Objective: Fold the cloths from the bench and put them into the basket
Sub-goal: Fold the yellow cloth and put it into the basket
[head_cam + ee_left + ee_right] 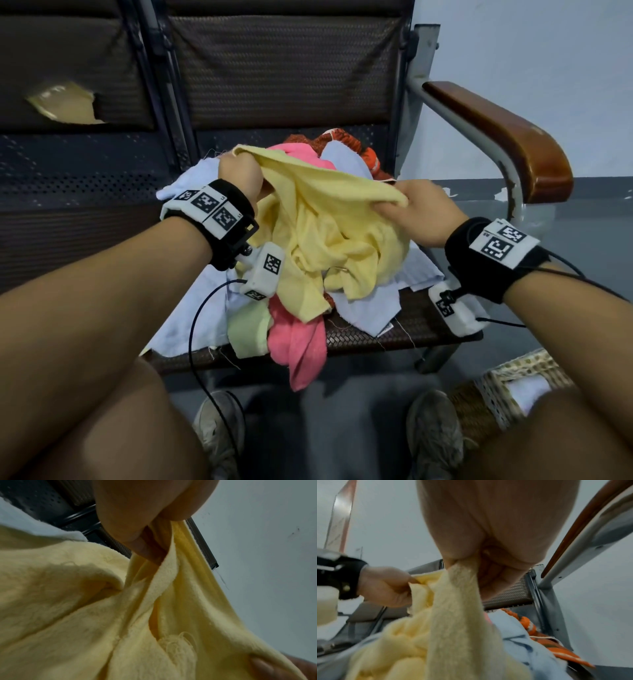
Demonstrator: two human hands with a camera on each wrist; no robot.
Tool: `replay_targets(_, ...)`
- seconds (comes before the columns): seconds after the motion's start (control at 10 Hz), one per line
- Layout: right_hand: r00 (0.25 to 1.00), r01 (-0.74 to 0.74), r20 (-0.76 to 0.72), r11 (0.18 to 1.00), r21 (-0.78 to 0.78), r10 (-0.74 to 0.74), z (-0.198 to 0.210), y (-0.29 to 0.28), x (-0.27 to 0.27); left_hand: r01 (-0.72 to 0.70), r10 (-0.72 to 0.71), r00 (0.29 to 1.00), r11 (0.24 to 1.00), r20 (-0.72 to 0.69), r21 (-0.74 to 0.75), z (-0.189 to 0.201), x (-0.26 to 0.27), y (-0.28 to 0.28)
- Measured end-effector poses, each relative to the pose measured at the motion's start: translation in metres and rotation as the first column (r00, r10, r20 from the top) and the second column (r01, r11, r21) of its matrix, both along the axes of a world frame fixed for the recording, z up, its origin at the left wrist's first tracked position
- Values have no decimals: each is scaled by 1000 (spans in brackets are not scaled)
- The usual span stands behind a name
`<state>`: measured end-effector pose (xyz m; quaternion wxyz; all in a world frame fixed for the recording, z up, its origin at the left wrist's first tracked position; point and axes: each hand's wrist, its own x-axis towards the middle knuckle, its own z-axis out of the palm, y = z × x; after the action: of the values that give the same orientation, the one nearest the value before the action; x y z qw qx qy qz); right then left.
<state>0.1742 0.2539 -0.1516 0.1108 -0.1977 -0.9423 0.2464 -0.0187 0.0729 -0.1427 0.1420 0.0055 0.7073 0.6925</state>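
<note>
Left hand (pixel 239 173): we pinch one upper corner of the yellow cloth (pixel 329 236), fingers curled.
Right hand (pixel 423 214): we grip the opposite end of the same edge.
Yellow cloth: lifted between our hands, its lower part resting on the pile.
Pile: pink cloth (pixel 301 346), pale blue cloth (pixel 191 318), orange cloth (pixel 356 145) on the bench (pixel 421 308).
Basket (pixel 513 377): on the floor, lower right.

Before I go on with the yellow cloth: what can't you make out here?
- Basket contents: head view, cut off by the right forearm.
- Yellow cloth lower edge and corners: bunched on the pile, all views.
- Left hand fingers: head view, wrapped in cloth.
- Cloth count: the pile overlaps itself.
</note>
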Motion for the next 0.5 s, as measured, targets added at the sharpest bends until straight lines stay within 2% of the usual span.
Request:
replay_targets(0.1,975,-161,-162,985,-63,149,5,-16,0,42,-46,997,997,55,72,4,3,2)
replay_targets(0.2,907,-418,-43,908,28,419,3,-39,-3,92,-105,992,983,74,161,9,10,6)
replay_targets(0.3,875,-457,179,890,-2,450,-5,-53,-10,191,-201,978,971,61,143,21,25,10)
replay_targets(0.4,920,-327,227,945,1,318,-13,-60,-19,233,-256,962,951,96,203,27,34,12)
replay_targets(0.5,973,-177,145,984,-25,179,-18,-69,-30,234,-301,943,902,140,363,37,48,10)
